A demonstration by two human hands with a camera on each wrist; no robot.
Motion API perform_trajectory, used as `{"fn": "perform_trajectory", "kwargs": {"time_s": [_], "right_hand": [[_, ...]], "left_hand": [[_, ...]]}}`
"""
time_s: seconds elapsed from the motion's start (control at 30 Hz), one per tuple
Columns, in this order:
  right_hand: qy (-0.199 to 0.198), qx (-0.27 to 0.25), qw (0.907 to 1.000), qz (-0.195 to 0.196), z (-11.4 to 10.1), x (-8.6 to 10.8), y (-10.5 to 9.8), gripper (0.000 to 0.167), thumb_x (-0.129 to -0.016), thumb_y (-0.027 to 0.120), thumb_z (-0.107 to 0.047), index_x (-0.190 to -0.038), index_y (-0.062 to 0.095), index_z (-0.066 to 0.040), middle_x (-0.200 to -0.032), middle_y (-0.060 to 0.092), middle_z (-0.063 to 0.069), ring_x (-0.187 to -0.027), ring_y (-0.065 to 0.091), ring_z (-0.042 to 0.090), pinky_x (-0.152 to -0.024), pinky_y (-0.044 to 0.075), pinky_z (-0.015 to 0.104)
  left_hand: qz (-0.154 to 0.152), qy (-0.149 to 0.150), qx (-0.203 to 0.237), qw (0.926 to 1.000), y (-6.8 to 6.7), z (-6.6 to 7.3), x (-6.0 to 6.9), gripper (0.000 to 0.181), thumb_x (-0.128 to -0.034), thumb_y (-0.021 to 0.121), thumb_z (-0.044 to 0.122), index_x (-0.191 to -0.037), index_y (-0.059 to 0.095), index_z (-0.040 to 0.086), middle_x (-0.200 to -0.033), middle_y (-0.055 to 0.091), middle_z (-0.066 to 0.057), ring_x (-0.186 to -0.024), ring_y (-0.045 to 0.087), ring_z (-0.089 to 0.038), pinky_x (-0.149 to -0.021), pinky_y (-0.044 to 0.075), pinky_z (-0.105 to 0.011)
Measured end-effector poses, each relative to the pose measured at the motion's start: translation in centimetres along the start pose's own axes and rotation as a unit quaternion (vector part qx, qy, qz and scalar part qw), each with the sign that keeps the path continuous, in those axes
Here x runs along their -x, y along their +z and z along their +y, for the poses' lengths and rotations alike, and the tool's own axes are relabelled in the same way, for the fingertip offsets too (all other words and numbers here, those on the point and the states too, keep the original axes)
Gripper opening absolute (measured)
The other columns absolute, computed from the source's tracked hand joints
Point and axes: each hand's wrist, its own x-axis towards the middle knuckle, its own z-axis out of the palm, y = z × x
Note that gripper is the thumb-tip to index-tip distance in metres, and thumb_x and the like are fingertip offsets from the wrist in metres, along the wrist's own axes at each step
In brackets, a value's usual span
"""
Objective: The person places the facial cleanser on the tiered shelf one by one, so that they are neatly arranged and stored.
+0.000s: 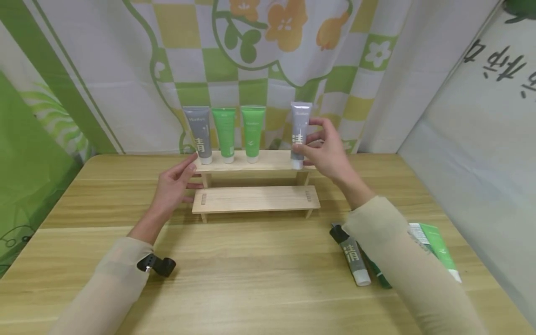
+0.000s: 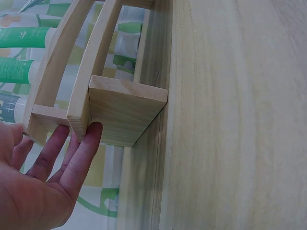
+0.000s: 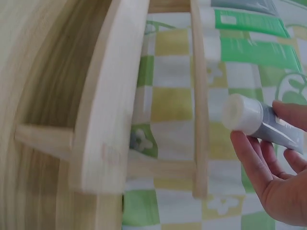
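Four tubes are at the two-tier wooden stand (image 1: 255,199): three stand on its upper tier, one grey tube (image 1: 199,132) and two green tubes (image 1: 252,132), while the right hand (image 1: 328,151) pinches a fourth, the held tube (image 1: 300,123), also grey, just above that tier's right end. The left hand (image 1: 173,186), well apart from it, touches the stand's left end with extended fingers. On the tabletop (image 1: 234,279) lie a grey lying tube (image 1: 354,258), a dark green tube (image 1: 380,277) partly hidden by the right sleeve (image 1: 412,260), and green-and-white tubes (image 1: 439,246), also partly covered; their number is unclear. The held tube's long axis is nearly upright, white cap down, flat end up.
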Motion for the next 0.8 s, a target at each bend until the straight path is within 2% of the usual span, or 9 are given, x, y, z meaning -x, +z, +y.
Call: {"fn": "perform_trajectory", "kwargs": {"time_s": [0.17, 0.3, 0.47, 0.67, 0.8], "right_hand": [[-0.026, 0.010, 0.9993, 0.023, -0.2, 0.0, 2.0, 0.072, -0.089, 0.076, -0.002, -0.148, 0.035, -0.012, -0.114, 0.053, 0.017, -0.095, 0.063, 0.031, -0.073, 0.062, 0.040], [-0.060, 0.034, 0.9965, 0.047, -0.2, -0.2, 3.3, 0.073, -0.087, 0.077, -0.001, -0.146, 0.036, -0.010, -0.110, 0.055, 0.016, -0.095, 0.062, 0.030, -0.076, 0.061, 0.038], [-0.076, 0.037, 0.9941, 0.068, -0.2, -0.4, 4.4, 0.073, -0.086, 0.078, 0.000, -0.145, 0.037, -0.010, -0.110, 0.057, 0.016, -0.096, 0.062, 0.028, -0.085, 0.057, 0.037], [-0.090, 0.036, 0.9917, 0.085, 0.2, -0.5, 5.0, 0.071, -0.086, 0.078, -0.001, -0.144, 0.037, -0.013, -0.111, 0.057, 0.015, -0.098, 0.063, 0.027, -0.086, 0.057, 0.039], [-0.113, 0.043, 0.9887, 0.089, 0.5, -0.4, 5.4, 0.069, -0.087, 0.077, 0.000, -0.142, 0.038, -0.012, -0.110, 0.058, 0.015, -0.096, 0.063, 0.026, -0.085, 0.057, 0.038]], "left_hand": [[0.000, 0.002, -0.007, 1.0000, 0.0, 0.0, -0.1, 0.052, -0.1043, 0.048, 0.048, -0.153, 0.043, 0.031, -0.133, 0.059, -0.022, -0.107, 0.066, -0.042, -0.066, 0.063, -0.040], [-0.002, 0.005, -0.014, 0.9999, 0.0, -0.1, -0.1, 0.054, -0.1042, 0.048, 0.049, -0.154, 0.042, 0.029, -0.133, 0.059, -0.023, -0.107, 0.066, -0.042, -0.066, 0.063, -0.039], [-0.002, 0.004, -0.015, 0.9999, -0.1, -0.1, -0.1, 0.054, -0.1042, 0.047, 0.049, -0.154, 0.042, 0.030, -0.133, 0.059, -0.022, -0.105, 0.068, -0.038, -0.065, 0.063, -0.038], [-0.001, 0.001, -0.012, 0.9999, -0.1, -0.1, -0.1, 0.051, -0.1042, 0.048, 0.049, -0.153, 0.043, 0.034, -0.133, 0.059, -0.021, -0.102, 0.069, -0.033, -0.066, 0.063, -0.038], [0.000, 0.000, -0.007, 1.0000, 0.0, -0.1, -0.1, 0.052, -0.1041, 0.049, 0.049, -0.153, 0.044, 0.032, -0.131, 0.060, -0.021, -0.095, 0.072, -0.024, -0.066, 0.063, -0.040]]}}
